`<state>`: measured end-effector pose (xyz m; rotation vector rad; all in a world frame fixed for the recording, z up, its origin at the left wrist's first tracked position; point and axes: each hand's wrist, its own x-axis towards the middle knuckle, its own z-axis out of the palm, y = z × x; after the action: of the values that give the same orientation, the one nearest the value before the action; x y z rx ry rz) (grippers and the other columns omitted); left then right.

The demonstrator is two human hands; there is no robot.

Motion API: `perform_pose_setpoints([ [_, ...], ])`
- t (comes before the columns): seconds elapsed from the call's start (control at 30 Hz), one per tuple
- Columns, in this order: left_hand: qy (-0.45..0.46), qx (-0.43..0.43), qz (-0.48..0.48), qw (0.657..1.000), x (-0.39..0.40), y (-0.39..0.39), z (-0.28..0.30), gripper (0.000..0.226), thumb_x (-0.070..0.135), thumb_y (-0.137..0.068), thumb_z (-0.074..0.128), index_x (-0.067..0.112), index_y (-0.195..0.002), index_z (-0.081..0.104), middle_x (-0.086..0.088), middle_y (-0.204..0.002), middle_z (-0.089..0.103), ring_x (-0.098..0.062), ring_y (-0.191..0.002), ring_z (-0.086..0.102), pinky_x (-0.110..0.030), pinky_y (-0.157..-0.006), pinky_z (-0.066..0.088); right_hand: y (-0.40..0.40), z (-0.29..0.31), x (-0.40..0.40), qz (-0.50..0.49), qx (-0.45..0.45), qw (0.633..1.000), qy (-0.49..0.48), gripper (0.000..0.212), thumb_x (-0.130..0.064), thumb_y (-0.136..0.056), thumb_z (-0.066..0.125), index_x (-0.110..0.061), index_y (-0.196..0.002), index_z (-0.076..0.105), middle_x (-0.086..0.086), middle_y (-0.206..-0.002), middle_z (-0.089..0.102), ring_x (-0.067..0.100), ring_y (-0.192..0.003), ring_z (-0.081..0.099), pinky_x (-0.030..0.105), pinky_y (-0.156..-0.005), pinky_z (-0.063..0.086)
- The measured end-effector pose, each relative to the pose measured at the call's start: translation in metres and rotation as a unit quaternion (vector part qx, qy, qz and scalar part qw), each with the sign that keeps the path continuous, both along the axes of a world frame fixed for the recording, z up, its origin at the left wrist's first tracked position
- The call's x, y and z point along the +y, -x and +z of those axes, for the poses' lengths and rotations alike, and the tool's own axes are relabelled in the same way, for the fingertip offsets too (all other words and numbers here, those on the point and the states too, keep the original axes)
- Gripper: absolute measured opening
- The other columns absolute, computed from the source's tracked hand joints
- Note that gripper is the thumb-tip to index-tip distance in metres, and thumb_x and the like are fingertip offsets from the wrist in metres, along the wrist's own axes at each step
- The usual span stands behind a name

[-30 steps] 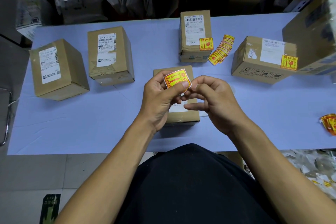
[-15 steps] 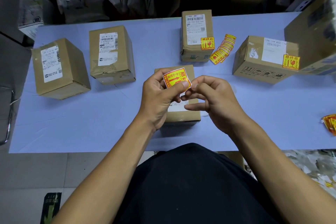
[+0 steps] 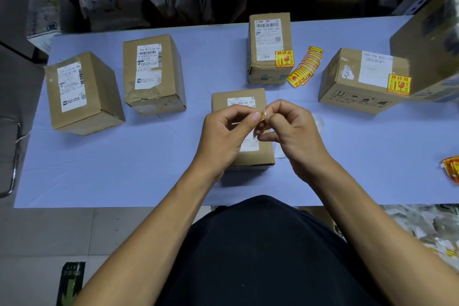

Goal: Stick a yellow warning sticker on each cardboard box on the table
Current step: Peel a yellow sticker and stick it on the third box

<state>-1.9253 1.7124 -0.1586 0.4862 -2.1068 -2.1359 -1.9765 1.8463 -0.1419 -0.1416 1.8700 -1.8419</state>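
Both hands meet above a small cardboard box near the table's front. My left hand and my right hand pinch one yellow warning sticker, of which only a sliver shows between the fingertips. Two boxes on the left carry only white labels. A far middle box carries a yellow sticker. The right box also carries a yellow sticker.
A fanned stack of loose yellow stickers lies between the two stickered boxes. More stickers lie at the right edge. A large box looms at the far right. The blue table ends just before my body; parcels pile behind it.
The sticker, earlier held face-up in my left hand, has turned edge-on and is now nearly hidden between both hands' fingertips. The box's top label has come into view.
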Motion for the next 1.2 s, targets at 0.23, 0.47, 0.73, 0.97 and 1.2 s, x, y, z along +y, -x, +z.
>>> perform_pose_setpoints([
  [0.23, -0.001, 0.012, -0.014, 1.000, 0.003, 0.000, -0.001, 0.005, 0.020, -0.087, 0.072, 0.021, -0.083, 0.074, 0.002, -0.077, 0.074, -0.014, -0.074, 0.070, -0.026, -0.072, 0.053, 0.000, -0.005, 0.007, 0.003, 0.034, 0.999, -0.023, 0.017, 0.005, -0.093, 0.053, 0.000, -0.078, 0.059, 0.000, -0.064, 0.062, 0.013, -0.066, 0.059, 0.025, -0.065, 0.052],
  [0.47, -0.028, -0.077, 0.060, 0.995, 0.012, 0.008, -0.012, 0.021, 0.015, -0.092, 0.059, 0.021, -0.073, 0.067, 0.006, -0.072, 0.066, -0.011, -0.073, 0.061, -0.029, -0.073, 0.053, 0.006, -0.026, 0.016, -0.041, -0.007, 0.997, -0.069, 0.023, 0.002, -0.091, 0.047, -0.009, -0.075, 0.058, 0.000, -0.065, 0.063, 0.010, -0.067, 0.064, 0.026, -0.067, 0.056],
  [0.73, -0.126, -0.160, 0.156, 0.967, 0.003, 0.007, -0.029, 0.017, 0.013, -0.096, 0.056, 0.014, -0.081, 0.064, -0.011, -0.088, 0.067, -0.018, -0.078, 0.066, -0.028, -0.070, 0.055, 0.027, -0.090, 0.058, -0.104, -0.129, 0.971, -0.171, 0.020, -0.011, -0.090, 0.049, -0.007, -0.072, 0.057, 0.003, -0.070, 0.060, 0.016, -0.069, 0.060, 0.020, -0.060, 0.052],
  [0.97, -0.094, -0.189, 0.161, 0.964, 0.007, 0.002, -0.038, 0.013, 0.013, -0.097, 0.057, 0.012, -0.086, 0.066, 0.003, -0.070, 0.068, -0.011, -0.069, 0.067, -0.030, -0.074, 0.055, 0.035, -0.135, 0.073, -0.065, -0.147, 0.946, -0.283, 0.015, -0.011, -0.090, 0.056, -0.004, -0.078, 0.062, 0.008, -0.083, 0.066, 0.019, -0.069, 0.061, 0.033, -0.069, 0.052],
  [1.2, -0.086, -0.195, 0.149, 0.965, 0.009, 0.000, -0.039, 0.013, 0.014, -0.097, 0.059, 0.013, -0.086, 0.066, 0.004, -0.070, 0.068, -0.009, -0.067, 0.067, -0.030, -0.075, 0.055, 0.033, -0.143, 0.087, -0.059, -0.102, 0.913, -0.391, 0.016, -0.012, -0.076, 0.073, -0.011, -0.068, 0.059, 0.004, -0.065, 0.064, 0.021, -0.056, 0.067, 0.043, -0.068, 0.061],
])
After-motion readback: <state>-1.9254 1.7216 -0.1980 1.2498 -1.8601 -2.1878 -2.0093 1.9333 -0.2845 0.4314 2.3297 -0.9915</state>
